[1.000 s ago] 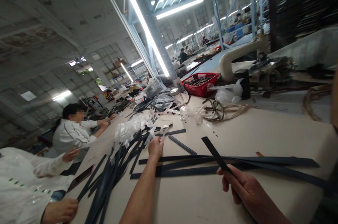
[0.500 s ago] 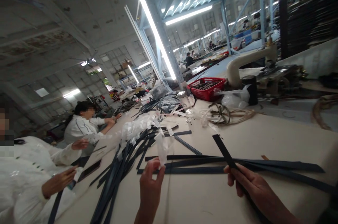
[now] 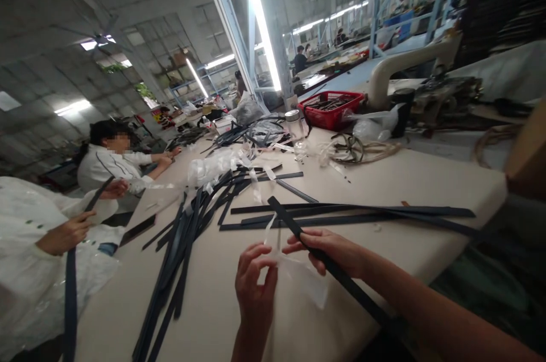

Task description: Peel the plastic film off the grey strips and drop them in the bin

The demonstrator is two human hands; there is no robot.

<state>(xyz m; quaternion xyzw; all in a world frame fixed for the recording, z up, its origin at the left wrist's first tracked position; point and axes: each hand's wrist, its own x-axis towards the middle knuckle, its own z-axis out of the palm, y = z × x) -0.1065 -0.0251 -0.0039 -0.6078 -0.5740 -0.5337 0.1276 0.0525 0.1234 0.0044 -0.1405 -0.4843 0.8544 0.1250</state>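
My right hand [image 3: 336, 248] is closed around a long dark strap [image 3: 283, 215], whose square end points up and to the left. The strap's other end runs down past my forearm. Pinched between the fingers of my left hand [image 3: 257, 279] is a piece of thin clear plastic film [image 3: 313, 285]. The film spreads toward the strap and hangs below my right fingers; I cannot tell whether those fingers also touch it. Beyond both hands, several dark straps [image 3: 341, 215] lie across the table [image 3: 222, 299].
A bunch of dark straps [image 3: 170, 271] and crumpled clear plastic [image 3: 213, 165] lie to the left. Farther back stand a glass jar [image 3: 293, 126] and a red basket [image 3: 330, 117]. Two people sit along the left side, the nearer one holding a dark strap [image 3: 70, 299].
My right hand has moved left with the strap, close to my left hand. The film, upright before, now stretches toward the strap. The nearer person's hands have lifted a strap. The view has tilted down.
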